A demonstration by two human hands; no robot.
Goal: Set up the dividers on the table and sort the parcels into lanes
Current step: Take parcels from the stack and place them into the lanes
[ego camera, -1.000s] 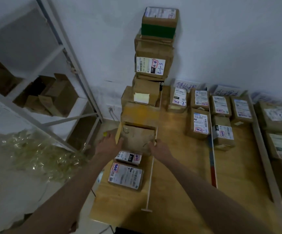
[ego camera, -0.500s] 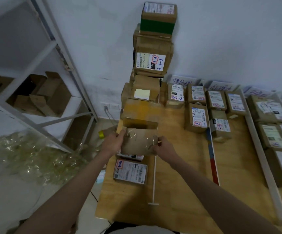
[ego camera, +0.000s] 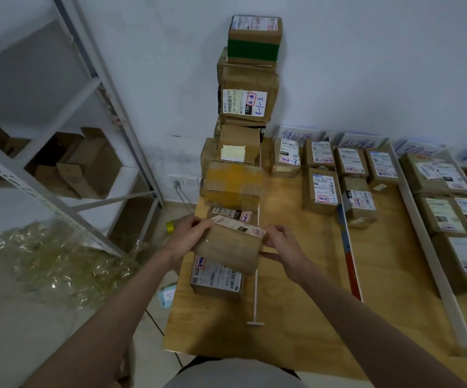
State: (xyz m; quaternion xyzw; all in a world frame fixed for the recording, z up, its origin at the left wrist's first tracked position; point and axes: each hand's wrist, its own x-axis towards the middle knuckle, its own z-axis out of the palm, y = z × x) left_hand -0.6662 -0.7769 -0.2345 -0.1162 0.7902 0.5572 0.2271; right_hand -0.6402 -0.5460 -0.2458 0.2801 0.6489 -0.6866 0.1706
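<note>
Lifted since a second ago, the parcel (ego camera: 228,249) now tilts above the surface's (ego camera: 296,289) left edge; left hand (ego camera: 183,235) and right hand (ego camera: 282,245) fingers curl round its ends, hiding another parcel beneath.

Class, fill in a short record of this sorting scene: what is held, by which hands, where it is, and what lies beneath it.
Held item: cardboard parcel, label side tilted away
Left hand: grips the parcel's left end
Right hand: grips its right end
Position: lifted above the leftmost lane, left of the white divider
Beneath: labelled parcel lying flat on the wooden table
Behind: tall stack of boxes against the wall
</note>
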